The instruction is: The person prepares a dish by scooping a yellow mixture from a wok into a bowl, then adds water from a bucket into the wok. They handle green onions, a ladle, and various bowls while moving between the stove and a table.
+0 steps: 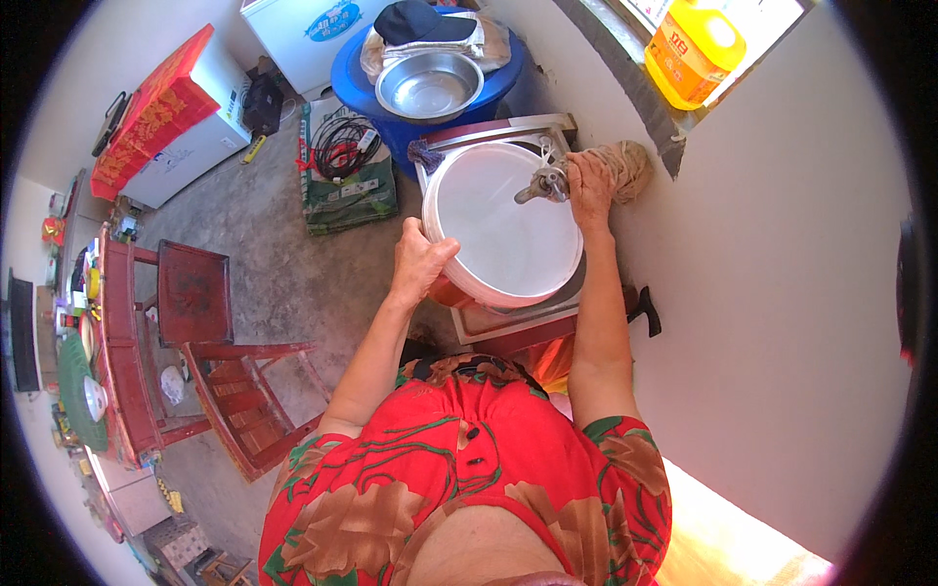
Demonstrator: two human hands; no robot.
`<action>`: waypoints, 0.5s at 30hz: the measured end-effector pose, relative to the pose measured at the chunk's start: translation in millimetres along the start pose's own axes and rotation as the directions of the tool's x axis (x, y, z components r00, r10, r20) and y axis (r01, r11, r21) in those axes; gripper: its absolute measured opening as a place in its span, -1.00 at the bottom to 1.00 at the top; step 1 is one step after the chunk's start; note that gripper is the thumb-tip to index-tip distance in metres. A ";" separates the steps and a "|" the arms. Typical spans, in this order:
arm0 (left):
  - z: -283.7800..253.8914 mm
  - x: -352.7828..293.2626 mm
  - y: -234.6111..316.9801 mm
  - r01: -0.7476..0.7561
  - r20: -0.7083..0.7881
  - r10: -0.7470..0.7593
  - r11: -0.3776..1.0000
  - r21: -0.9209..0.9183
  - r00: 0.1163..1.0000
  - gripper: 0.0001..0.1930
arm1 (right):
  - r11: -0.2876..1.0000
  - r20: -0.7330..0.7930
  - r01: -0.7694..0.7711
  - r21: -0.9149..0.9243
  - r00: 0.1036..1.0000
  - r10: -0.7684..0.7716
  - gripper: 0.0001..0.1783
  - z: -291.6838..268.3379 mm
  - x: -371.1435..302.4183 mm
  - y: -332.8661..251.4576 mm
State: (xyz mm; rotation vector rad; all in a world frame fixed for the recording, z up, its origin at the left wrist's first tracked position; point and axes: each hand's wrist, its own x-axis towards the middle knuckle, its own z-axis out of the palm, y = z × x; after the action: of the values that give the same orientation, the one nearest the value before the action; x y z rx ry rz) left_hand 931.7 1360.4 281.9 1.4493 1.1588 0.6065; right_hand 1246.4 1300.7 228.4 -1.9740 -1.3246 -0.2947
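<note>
A large round white basin (498, 220) with a reddish underside stands tilted in a metal sink (518, 317). My left hand (420, 262) grips the basin's near-left rim. At the wall, my right hand (589, 186) is closed on the metal tap (540, 184), which reaches over the basin. A bundle of brown cloth (630, 166) is wrapped around the pipe just behind that hand.
A blue barrel (508, 83) behind the sink carries a steel bowl (428, 85) and a dark cap. A yellow oil jug (694, 49) stands on the window ledge. A red wooden chair (230, 361) and table (117, 352) are to my left. Coiled cables lie on a sack.
</note>
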 end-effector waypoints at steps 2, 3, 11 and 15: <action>0.8 -0.1 -0.7 -0.022 -0.026 0.022 1.000 0.015 0.999 -0.47 | 1.000 -0.018 0.010 -0.012 1.000 -0.010 -0.65 0.7 0.5 0.2; 1.0 -0.1 -0.9 -0.033 -0.038 0.034 0.999 0.023 0.999 -0.47 | 1.000 -0.013 0.009 0.005 1.000 -0.008 -0.65 0.3 -0.1 0.6; 1.2 2.3 -3.3 -0.008 -0.034 0.009 1.000 0.014 0.999 -0.46 | 1.000 -0.026 0.027 0.014 0.999 -0.026 -0.66 -1.7 1.8 -3.1; 1.5 2.3 -2.3 -0.011 -0.036 0.011 1.000 0.010 0.999 -0.45 | 1.000 -0.010 0.003 0.028 1.000 -0.003 -0.66 -1.5 1.5 -3.1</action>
State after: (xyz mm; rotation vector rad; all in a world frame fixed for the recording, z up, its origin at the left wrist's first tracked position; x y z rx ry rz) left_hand 933.2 1361.5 278.8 1.4590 1.1840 0.6378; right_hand 1244.7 1301.4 231.7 -1.9452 -1.3190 -0.2856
